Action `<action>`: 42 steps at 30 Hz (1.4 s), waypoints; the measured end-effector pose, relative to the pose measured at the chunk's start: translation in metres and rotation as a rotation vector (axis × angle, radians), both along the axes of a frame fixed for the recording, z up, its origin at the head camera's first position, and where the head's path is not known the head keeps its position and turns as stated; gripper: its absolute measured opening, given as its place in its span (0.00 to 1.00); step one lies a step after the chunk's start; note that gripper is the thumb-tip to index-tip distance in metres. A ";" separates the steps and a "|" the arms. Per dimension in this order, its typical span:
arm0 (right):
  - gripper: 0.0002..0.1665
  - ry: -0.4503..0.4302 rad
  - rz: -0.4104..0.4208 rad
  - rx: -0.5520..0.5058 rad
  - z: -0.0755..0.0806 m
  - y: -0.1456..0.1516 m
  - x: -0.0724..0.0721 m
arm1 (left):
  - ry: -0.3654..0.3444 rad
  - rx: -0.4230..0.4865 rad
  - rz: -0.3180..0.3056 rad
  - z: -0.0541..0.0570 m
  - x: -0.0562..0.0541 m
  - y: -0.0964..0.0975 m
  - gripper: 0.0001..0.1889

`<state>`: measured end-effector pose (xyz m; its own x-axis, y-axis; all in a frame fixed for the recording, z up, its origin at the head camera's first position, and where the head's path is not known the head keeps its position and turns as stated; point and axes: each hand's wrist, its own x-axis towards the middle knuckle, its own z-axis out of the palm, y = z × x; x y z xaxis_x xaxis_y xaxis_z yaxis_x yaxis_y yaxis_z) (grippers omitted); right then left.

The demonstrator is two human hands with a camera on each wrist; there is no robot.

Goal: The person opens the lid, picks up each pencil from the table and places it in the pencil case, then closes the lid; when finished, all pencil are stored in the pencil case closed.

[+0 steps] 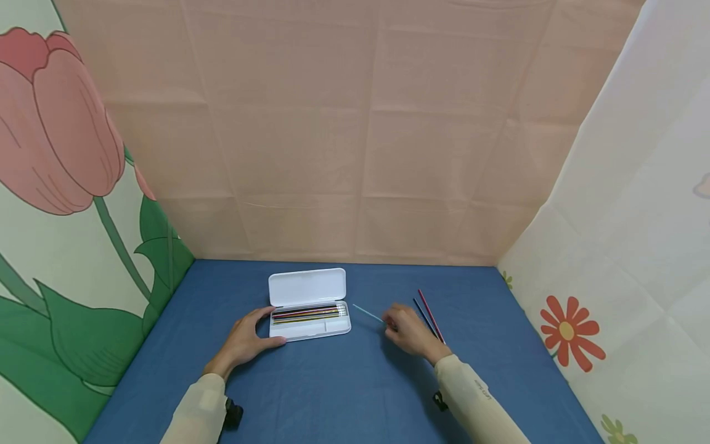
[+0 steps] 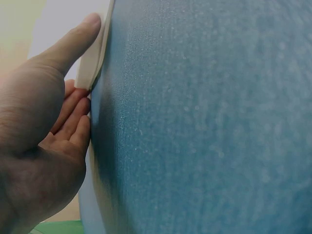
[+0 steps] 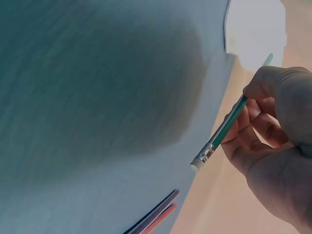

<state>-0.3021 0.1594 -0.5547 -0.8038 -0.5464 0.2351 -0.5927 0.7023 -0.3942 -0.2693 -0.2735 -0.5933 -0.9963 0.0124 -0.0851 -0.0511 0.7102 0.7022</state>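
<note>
A white pencil case lies with its lid raised, several coloured pencils side by side inside. My left hand holds the case's left end, thumb at the front corner and fingers at the back corner. In the left wrist view, that thumb lies against the case's white edge. To the right of the case, my right hand pinches a green pencil between thumb and fingers. Its light blue-green end points toward the case; a metal band and white eraser show at the other end.
A red pencil and a dark blue pencil lie on the blue tablecloth, just beyond my right hand. A beige cloth wall stands behind the table, with flower-printed cloths at the sides.
</note>
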 end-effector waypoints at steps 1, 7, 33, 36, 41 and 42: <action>0.10 0.003 0.005 0.003 0.000 -0.004 -0.001 | -0.001 0.000 0.000 0.000 0.000 0.000 0.56; 0.10 0.034 0.038 0.015 0.004 -0.029 -0.008 | 0.004 0.003 0.000 0.001 0.001 0.000 0.56; 0.14 0.145 0.215 0.200 0.011 -0.131 -0.037 | 0.019 0.021 -0.006 0.001 0.001 -0.001 0.54; 0.15 0.153 0.214 0.228 0.011 -0.139 -0.039 | 0.017 0.024 -0.004 0.001 0.000 -0.002 0.54; 0.15 0.138 0.204 0.274 0.009 -0.152 -0.040 | 0.020 0.026 -0.011 -0.001 -0.001 -0.003 0.54; 0.16 0.133 0.204 0.280 0.009 -0.154 -0.040 | 0.023 0.025 -0.013 -0.001 -0.001 -0.003 0.55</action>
<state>-0.3422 0.0054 -0.5459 -0.6438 -0.7505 0.1490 -0.7651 0.6339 -0.1133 -0.2702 -0.2767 -0.5943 -0.9977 0.0274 -0.0618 -0.0256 0.6926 0.7209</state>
